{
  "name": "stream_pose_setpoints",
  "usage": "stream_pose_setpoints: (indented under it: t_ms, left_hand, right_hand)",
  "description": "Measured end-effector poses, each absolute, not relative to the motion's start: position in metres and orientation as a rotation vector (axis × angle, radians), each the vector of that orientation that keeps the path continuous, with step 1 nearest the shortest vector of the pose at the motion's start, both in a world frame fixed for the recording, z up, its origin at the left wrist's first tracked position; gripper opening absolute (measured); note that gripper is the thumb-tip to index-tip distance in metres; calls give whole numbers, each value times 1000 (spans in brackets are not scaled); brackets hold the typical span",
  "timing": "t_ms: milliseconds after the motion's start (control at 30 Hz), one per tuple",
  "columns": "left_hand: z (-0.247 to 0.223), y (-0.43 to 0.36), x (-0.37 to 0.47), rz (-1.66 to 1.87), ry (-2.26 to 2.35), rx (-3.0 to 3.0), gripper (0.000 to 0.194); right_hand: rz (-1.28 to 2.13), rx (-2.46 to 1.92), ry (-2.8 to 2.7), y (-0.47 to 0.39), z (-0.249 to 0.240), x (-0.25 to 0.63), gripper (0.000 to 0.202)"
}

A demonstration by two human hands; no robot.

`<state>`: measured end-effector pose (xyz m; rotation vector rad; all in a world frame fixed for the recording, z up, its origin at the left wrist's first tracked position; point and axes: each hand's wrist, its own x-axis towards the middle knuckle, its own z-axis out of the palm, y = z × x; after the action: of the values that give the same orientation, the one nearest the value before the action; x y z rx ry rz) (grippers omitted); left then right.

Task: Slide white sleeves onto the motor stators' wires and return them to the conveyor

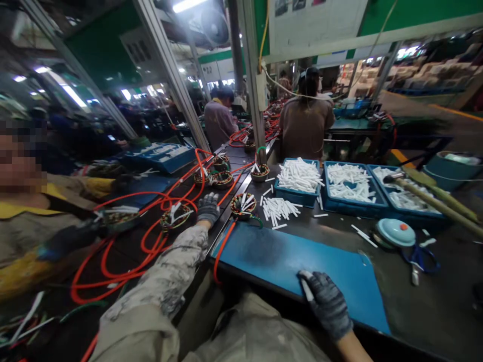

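Note:
My left hand (209,207), in a grey glove, reaches forward over the dark conveyor with its fingers stretched out. Close to it are several wound wire rings, one ring (221,179) just beyond the fingers and another ring (175,216) to the left with white sticks in it. A red-orange cable (226,193) runs beside the hand. My right hand (327,301), also gloved, rests at the near edge of the blue mat (287,256), its fingers closed on a white stick (307,288). Beyond the mat stands a ring (243,206) holding white sticks.
Blue trays (298,182) of white sticks line the table's back. Loose sticks (279,210) lie before them. Right are a light-blue lidded container (395,233), scissors (419,261) and a long wooden handle (426,197). A co-worker (33,216) works across the conveyor, left. A metal post (252,100) stands ahead.

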<state>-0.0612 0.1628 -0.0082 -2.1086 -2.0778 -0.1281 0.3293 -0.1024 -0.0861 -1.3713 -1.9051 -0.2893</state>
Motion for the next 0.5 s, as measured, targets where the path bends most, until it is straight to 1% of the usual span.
stream_pose_setpoints:
  t_ms: [167, 300, 400, 500]
  left_hand:
    - [11, 237, -46, -137, -2001, -2185, 71]
    - [20, 279, -34, -71, -2037, -2205, 71]
    - [19, 289, -32, 6, -2118, -2190, 66]
    - [15, 276, -39, 79, -2176, -2201, 59]
  right_hand:
    - [-353, -1354, -1885, -106, -88, 328, 26]
    - [-368, -1356, -1901, -107, -82, 327, 25]
    - [-368, -1369, -1908, -108, -81, 327, 24]
    - [-376, -1386, -1924, -109, -86, 329, 25]
